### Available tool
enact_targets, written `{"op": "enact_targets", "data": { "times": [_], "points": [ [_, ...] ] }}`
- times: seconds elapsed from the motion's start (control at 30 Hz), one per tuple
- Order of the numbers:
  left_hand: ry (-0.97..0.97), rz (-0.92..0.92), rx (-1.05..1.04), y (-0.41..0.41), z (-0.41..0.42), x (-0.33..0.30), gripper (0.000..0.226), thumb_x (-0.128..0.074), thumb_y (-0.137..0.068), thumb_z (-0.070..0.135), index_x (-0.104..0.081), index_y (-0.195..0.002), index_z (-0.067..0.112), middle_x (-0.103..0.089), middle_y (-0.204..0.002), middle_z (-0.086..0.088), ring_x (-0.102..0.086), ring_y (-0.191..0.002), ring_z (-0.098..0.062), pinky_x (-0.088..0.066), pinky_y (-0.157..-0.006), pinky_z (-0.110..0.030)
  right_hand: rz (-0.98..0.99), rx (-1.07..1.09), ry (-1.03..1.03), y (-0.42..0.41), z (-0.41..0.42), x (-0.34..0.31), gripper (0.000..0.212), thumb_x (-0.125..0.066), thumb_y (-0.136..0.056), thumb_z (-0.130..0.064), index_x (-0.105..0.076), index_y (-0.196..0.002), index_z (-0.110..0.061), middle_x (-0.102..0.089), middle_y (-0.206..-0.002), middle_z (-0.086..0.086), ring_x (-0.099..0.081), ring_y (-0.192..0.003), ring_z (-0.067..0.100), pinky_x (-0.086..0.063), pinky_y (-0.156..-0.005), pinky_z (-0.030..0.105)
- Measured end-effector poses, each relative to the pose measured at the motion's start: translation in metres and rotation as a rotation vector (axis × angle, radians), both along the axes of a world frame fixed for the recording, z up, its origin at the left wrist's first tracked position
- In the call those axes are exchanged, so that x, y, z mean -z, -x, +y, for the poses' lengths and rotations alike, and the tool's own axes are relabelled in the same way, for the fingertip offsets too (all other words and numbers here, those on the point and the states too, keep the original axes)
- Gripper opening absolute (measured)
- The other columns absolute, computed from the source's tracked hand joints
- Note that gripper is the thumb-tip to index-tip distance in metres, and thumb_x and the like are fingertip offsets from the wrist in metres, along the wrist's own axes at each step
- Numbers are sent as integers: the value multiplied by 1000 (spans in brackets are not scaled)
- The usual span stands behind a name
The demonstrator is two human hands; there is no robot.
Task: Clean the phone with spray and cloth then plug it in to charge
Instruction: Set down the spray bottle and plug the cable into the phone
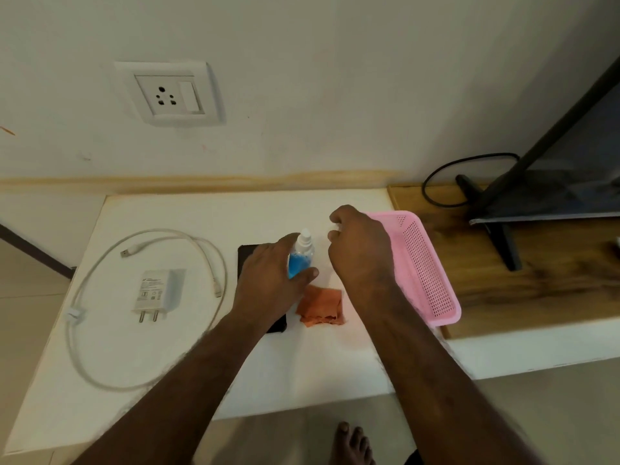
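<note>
A: So, item one, step in hand?

B: Spraying stage, judged. Left hand [273, 280] gripped one spray bottle [301, 255], upright, nozzle bare. Right hand [359, 250] sat curled at the bottle's 3 o'clock, perhaps pinching the cap; I could not tell.

A: Phone?

B: One phone [246, 260], flat under the left hand, mostly hidden. One orange cloth [320, 308] at the bottle's 5 o'clock.

A: Next move?

B: Aim nozzle at the screen, press.

A: Remainder?

B: One cable [147, 310], one charger [157, 293] at 9 o'clock; one wall socket [169, 94] at 11; one pink basket [426, 266] at 3.
</note>
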State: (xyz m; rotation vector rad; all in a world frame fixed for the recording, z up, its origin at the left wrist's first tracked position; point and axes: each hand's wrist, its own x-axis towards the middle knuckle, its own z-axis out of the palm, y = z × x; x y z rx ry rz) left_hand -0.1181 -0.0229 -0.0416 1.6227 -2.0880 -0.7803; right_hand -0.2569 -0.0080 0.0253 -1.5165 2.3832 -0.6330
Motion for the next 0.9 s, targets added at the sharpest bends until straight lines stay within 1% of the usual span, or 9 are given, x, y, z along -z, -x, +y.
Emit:
{"op": "enact_targets", "data": {
  "times": [0.1, 0.17, 0.27, 0.37, 0.43, 0.5, 0.57, 0.63, 0.9],
  "points": [
    [37, 14, -14, 1, 0, 0, 65, -67, -86, 54, -48, -139, 22, -61, -134, -1, -55, -119, -22, -43, -99, -35, -34, 24, 130, 5, 4, -11, 38, -69, -86, -11, -61, -121, -22, -69, -118, -1, -69, -96, 17, -48, -78, 22],
    [48, 35, -9, 0, -1, -2, 63, -66, -86, 55, -49, -138, 23, -62, -132, 0, -56, -117, -21, -45, -98, -35, -89, 27, 222, 6, 8, -18, 34, -67, -89, -15, -61, -122, -24, -68, -120, -3, -67, -100, 14, -46, -80, 21],
    [63, 55, -24, -6, -1, -9, 65, -61, -85, 61, -48, -137, 24, -61, -133, 1, -58, -116, -21, -39, -91, -28, -253, 4, 347, 2, 11, -29, 30, -63, -93, -19, -60, -121, -27, -66, -121, -11, -60, -101, 2, -47, -85, 19],
    [75, 74, -31, -17, -1, -20, 72, -46, -80, 71, -46, -137, 26, -59, -134, 3, -58, -111, -18, -32, -88, -25, -413, -70, 437, -8, 15, -44, 23, -60, -95, -22, -60, -117, -30, -63, -111, -22, -60, -95, -5, -49, -79, 8],
    [72, 72, -49, -26, -1, -27, 76, -41, -76, 75, -44, -136, 29, -58, -134, 5, -52, -102, -9, -33, -85, -22, -526, -135, 495, -15, 19, -53, 21, -60, -95, -22, -62, -115, -29, -64, -107, -25, -59, -98, -7, -48, -74, 4],
    [97, 82, -63, -34, 0, -32, 74, -40, -75, 77, -45, -133, 31, -58, -129, 7, -46, -95, -4, -31, -76, -15, -600, -185, 516, -21, 21, -59, 21, -62, -94, -24, -63, -114, -30, -66, -106, -23, -61, -98, -6, -48, -75, 6],
    [129, 97, -64, -41, 2, -36, 73, -42, -76, 76, -46, -131, 30, -59, -126, 8, -47, -93, -4, -27, -69, -9, -639, -224, 502, -26, 22, -60, 22, -64, -94, -24, -64, -115, -29, -67, -105, -22, -62, -99, -5, -48, -76, 6],
    [150, 107, -67, -47, 3, -40, 72, -43, -77, 75, -47, -132, 29, -59, -124, 8, -48, -93, -4, -24, -69, -5, -663, -249, 487, -31, 22, -58, 23, -65, -93, -20, -65, -115, -26, -68, -104, -21, -63, -98, -4, -48, -76, 6],
    [156, 90, -65, -58, 0, -42, 68, -47, -80, 73, -46, -133, 31, -58, -122, 9, -47, -89, -2, -23, -68, -3, -692, -241, 512, -38, 14, -46, 22, -68, -90, -18, -67, -113, -21, -71, -104, -15, -66, -97, 0, -50, -80, 10]
  ]
}}
